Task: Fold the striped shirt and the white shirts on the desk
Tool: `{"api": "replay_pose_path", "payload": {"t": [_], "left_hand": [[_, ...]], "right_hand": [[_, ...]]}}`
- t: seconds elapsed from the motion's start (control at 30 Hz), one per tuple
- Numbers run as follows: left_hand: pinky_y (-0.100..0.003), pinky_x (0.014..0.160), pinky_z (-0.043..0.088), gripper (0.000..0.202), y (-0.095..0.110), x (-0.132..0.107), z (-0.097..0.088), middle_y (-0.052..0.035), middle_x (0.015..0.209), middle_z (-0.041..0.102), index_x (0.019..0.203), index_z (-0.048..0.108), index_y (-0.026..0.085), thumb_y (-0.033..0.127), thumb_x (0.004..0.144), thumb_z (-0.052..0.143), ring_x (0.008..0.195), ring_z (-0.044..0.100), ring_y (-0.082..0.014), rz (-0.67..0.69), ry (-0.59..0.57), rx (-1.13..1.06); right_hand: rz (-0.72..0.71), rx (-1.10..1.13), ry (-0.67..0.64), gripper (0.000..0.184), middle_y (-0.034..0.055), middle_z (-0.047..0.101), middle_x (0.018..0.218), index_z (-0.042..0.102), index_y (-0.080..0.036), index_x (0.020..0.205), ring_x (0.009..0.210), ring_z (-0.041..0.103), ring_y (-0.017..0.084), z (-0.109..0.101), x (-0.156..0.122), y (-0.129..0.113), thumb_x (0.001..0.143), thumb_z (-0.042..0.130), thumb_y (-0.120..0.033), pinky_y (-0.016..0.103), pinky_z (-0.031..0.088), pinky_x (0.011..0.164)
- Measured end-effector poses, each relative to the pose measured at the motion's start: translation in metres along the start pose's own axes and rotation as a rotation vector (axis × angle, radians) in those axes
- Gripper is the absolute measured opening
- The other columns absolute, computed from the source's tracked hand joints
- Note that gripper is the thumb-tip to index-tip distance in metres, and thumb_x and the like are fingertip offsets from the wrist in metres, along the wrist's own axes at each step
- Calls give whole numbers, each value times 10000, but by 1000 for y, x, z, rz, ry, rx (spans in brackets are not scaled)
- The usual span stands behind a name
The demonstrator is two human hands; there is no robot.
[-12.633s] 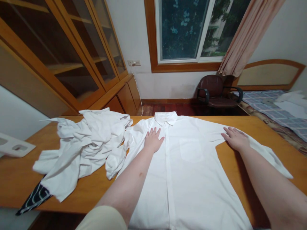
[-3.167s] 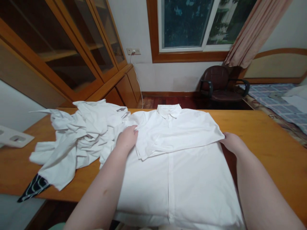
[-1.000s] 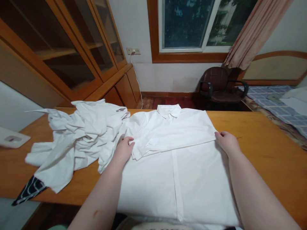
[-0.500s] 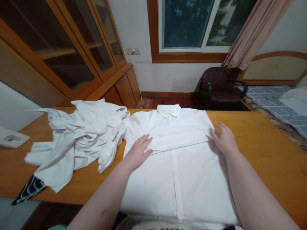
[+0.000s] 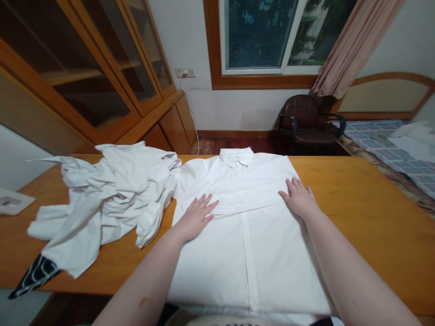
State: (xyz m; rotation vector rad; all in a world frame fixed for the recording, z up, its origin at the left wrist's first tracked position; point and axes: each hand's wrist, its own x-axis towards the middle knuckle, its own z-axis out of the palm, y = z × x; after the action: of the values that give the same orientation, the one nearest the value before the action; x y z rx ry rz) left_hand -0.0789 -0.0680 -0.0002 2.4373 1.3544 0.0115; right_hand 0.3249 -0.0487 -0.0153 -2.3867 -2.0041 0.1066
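A white button shirt lies face up on the wooden table, collar at the far edge, with both sleeves folded across the chest. My left hand lies flat with fingers spread on the folded sleeve at the shirt's left side. My right hand lies flat and open on the fold at the shirt's right side. Neither hand holds anything.
A crumpled heap of white clothes lies on the table's left, with a dark striped cloth hanging off the near edge. A white object sits far left. Beyond stand a glass-door cabinet, a brown chair and a bed.
Both hands let go of the shirt's folded edges and moved inward, now lying flat on the folded sleeves. Earlier the sleeves were spread out; they are now folded across the chest.
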Motion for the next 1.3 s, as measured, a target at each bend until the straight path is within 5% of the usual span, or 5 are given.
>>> {"api": "replay_pose_path", "payload": {"t": [0.2,0.43,0.67,0.97,1.3], "left_hand": [[-498,1149,140,511,-1,0,-1,-21,1567,137,1457,290,339,392,953,354,1437,94,-257,-18,-22,-4],[-494,1149,140,531,-3,-1,-1,-25,1567,132,1459,290,328,447,945,353,1437,101,-253,2,-8,-5],[-492,1148,142,531,-2,-1,0,-35,1564,152,1457,298,326,443,942,361,1435,115,-258,-9,-5,-5],[-488,1151,139,537,-1,-1,-1,-42,1561,170,1457,299,322,454,941,368,1435,118,-257,-14,-13,1],[-496,1150,144,531,-2,-1,1,-29,1561,174,1454,304,329,449,941,368,1435,125,-255,11,11,-18]], "right_hand": [[238,84,43,718,172,284,1511,322,-106,1452,1388,233,336,-5,7,26,904,257,-564,578,217,1074],[412,408,141,389,115,677,1092,675,-182,1077,1022,600,259,-22,2,51,844,388,-304,337,456,814],[374,397,138,458,123,683,1037,653,-169,1115,922,603,264,-16,7,33,786,509,-454,334,429,748],[508,338,104,480,138,669,758,693,-154,819,712,589,246,-19,9,40,835,393,-528,312,396,595],[384,300,109,591,163,690,992,669,-164,1097,931,620,296,-19,13,42,892,273,-552,372,454,735]]}}
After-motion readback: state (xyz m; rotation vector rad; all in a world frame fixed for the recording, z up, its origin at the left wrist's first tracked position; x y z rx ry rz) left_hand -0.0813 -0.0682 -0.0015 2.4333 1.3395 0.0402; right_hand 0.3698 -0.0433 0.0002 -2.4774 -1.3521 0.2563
